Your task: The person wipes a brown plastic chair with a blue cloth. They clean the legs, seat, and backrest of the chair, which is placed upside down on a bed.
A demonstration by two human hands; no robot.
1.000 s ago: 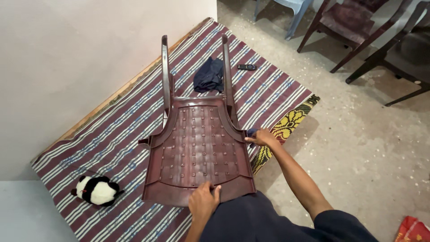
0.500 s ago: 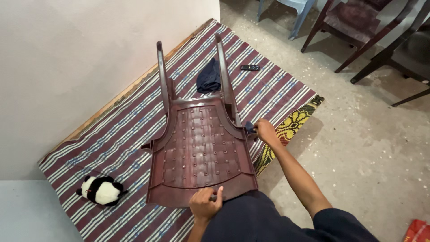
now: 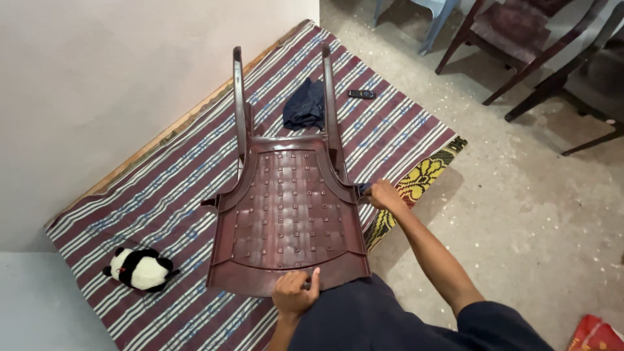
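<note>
Basically upturned brown plastic chair (image 3: 289, 214) lies on striped bed (image 3: 149, 195), legs running away from both hands. Left hand (image 3: 296, 292) clamps its near edge; right hand (image 3: 385, 195) grips right side, hands well apart.

Surroundings: striped mattress and scattered items.
A panda soft toy (image 3: 138, 268), dark cloth (image 3: 305, 105) and remote control (image 3: 361, 94) lie on the striped mattress (image 3: 162, 188); dark chairs (image 3: 520, 39) stand on the speckled floor (image 3: 539, 214).
</note>
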